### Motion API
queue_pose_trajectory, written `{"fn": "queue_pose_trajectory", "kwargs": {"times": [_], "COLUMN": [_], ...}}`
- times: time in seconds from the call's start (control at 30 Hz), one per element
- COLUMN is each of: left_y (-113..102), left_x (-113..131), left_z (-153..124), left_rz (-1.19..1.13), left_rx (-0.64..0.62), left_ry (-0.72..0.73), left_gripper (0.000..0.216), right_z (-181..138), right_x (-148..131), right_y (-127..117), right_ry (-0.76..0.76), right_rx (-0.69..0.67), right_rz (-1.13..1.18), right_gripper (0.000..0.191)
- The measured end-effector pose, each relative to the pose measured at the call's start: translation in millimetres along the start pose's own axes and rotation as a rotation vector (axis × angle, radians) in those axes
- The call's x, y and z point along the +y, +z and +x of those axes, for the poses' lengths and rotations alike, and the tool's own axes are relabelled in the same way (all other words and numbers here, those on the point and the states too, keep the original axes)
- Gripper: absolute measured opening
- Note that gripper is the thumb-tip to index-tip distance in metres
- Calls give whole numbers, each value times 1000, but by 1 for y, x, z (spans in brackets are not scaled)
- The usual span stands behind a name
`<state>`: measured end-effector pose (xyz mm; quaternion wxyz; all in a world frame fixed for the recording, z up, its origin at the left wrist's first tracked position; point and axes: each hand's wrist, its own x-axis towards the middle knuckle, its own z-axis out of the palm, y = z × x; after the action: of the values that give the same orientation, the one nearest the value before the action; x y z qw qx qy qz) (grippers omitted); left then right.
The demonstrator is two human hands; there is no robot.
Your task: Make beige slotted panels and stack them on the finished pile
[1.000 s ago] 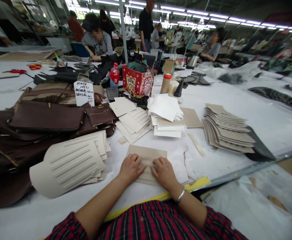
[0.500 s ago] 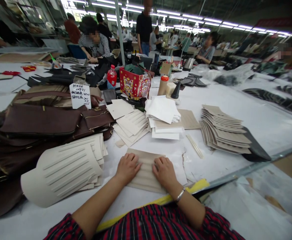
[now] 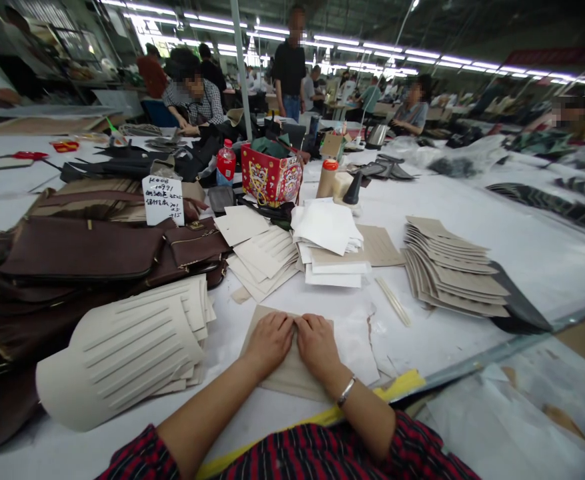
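A beige ribbed panel (image 3: 293,377) lies on the white table in front of me, partly covered by my hands. My left hand (image 3: 273,341) rests on its left half, fingers bent and drawn together. My right hand (image 3: 318,343), with a bracelet at the wrist, mirrors it on the right half. The fingertips of both hands nearly meet near the panel's upper middle and press on it. My thumbs are mostly hidden. Left of the panel lies a fanned pile of cream ribbed pieces (image 3: 127,353).
Brown leather bags (image 3: 82,250) fill the left side. White sheets (image 3: 327,227) and cream pieces (image 3: 267,252) lie ahead. A stack of beige panels (image 3: 452,273) sits right, beyond thin pale strips (image 3: 393,301). Farther back stand a red box (image 3: 272,175), a bottle (image 3: 226,163) and a glue container (image 3: 327,179).
Both hands have slid inward over the panel, from apart to almost touching at the fingertips. The panel stays on the table, and the camera view has shifted slightly.
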<state>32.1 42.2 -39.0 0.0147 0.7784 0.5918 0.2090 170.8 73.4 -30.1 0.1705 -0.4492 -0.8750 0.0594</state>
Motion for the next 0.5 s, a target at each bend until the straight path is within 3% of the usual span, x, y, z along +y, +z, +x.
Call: {"fn": "queue_pose_trajectory", "kwargs": {"times": [0.17,0.33,0.5], "left_y": [-11,-11,-13], "left_x": [-14,-30,-21], "left_z": [-8,-19,-21], "left_rz": [25,102,234], "left_rx": [-13,-1,-31], "left_ry": [-44,-49,-84], "left_gripper": [25,31,35], "right_z": [-8,-25,-54], "right_x": [20,58,47], "right_y": [-13,-29,-33], "right_ry": [17,-47,-187], "right_rx": [-14,-37,-94], "right_rz": [-44,-112,-346], "right_gripper": [14,33,42]}}
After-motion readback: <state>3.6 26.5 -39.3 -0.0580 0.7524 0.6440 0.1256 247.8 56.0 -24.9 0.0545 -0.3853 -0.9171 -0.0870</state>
